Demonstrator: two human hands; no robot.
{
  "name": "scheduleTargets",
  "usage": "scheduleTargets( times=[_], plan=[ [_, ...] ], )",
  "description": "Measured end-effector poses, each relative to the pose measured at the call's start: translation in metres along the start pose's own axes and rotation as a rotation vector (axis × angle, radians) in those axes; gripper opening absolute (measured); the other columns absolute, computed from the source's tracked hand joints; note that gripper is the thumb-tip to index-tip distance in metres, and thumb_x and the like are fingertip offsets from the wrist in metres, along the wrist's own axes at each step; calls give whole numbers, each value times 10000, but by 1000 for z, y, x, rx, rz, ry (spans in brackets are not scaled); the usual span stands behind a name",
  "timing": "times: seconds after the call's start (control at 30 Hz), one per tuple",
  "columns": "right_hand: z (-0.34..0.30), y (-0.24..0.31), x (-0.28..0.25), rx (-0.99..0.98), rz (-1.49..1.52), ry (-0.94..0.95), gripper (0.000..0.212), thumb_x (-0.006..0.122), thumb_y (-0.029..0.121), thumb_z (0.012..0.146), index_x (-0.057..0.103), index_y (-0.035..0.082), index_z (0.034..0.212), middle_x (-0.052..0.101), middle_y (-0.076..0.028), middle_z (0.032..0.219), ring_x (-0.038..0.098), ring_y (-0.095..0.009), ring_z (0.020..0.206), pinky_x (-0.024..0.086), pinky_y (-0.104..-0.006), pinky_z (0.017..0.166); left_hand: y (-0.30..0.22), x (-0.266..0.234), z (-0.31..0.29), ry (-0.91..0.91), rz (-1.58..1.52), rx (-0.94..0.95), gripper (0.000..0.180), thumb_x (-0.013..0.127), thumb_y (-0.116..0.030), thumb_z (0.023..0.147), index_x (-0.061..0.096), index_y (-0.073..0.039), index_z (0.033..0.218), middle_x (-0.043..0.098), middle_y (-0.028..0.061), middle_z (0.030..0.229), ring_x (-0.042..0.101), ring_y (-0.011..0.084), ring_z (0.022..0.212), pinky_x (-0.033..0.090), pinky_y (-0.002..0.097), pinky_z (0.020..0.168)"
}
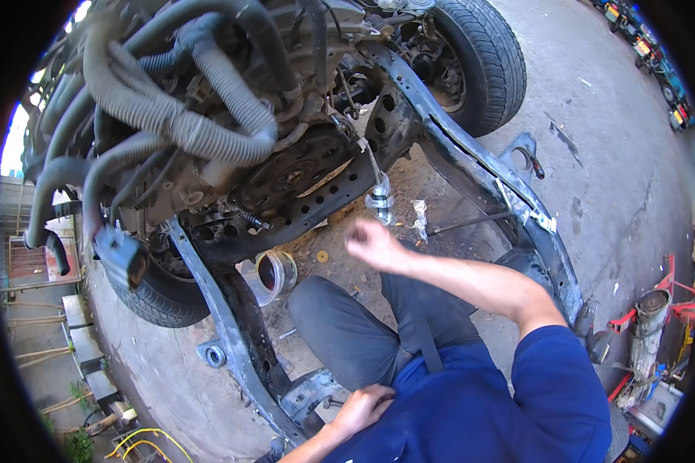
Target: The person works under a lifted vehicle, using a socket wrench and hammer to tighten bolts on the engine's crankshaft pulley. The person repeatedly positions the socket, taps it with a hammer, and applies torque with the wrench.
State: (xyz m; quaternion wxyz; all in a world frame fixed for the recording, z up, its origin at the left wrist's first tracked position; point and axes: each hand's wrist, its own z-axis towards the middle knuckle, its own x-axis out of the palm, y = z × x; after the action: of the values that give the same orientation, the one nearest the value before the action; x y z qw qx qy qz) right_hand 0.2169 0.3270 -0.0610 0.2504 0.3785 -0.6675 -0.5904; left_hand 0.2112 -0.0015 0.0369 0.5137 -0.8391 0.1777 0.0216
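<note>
My right hand [371, 244] is raised over the dirty ground in front of my knees, blurred, with the fingers curled and nothing visible in it. It hovers just below two small clear plastic bags [381, 202] lying by the black perforated crossmember [324, 202]. My left hand [363, 406] rests at my waist against the blue shirt, fingers curled, beside the rusty frame rail [243, 332]. I sit inside the frame in grey trousers [340, 324]. Above hangs an engine with grey corrugated hoses [193, 116] and a round toothed flywheel [293, 170].
A shiny metal ring [276, 273] and a small brass washer [322, 255] lie left of my knee. A thin rod [471, 222] lies right of the bags. Tyres stand at the top right [483, 62] and left [156, 297]. Red equipment [672, 305] is at the right, a yellow hose [143, 444] bottom left.
</note>
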Motion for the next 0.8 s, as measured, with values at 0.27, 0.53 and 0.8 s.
scheduleTargets(
  times=[0.27, 0.53, 0.8],
  plan=[
    [-153, 92, -88, -82, -369, 1160, 286, 668, 280, 898, 646, 48, 1064, 721, -179, 944, 708, -384, 917, 559, -498, 793, -88, -12, -4, -181, -115, -130, 325, 705, -120, 888, 658, 3, 1185, 641, 159, 1147, 656, 278, 1035, 525, 371, 906],
    [-162, 209, -136, -307, -298, 1144, 212, 601, 165, 945, 608, 29, 1108, 655, -178, 1103, 635, -372, 1096, 506, -481, 904, -218, -78, -15, -22, 10, -294, 571, 810, -257, 821, 558, -25, 1277, 591, 171, 1211, 644, 324, 1068, 540, 415, 920],
    [-145, 262, -113, -271, -662, 1023, 181, 724, 141, 782, 743, -12, 876, 732, -234, 889, 726, -396, 888, 585, -491, 770, -261, -104, 10, -134, 388, -293, 273, 771, -212, 816, 637, -33, 972, 669, 172, 931, 678, 378, 869, 547, 454, 753]
  ],
)
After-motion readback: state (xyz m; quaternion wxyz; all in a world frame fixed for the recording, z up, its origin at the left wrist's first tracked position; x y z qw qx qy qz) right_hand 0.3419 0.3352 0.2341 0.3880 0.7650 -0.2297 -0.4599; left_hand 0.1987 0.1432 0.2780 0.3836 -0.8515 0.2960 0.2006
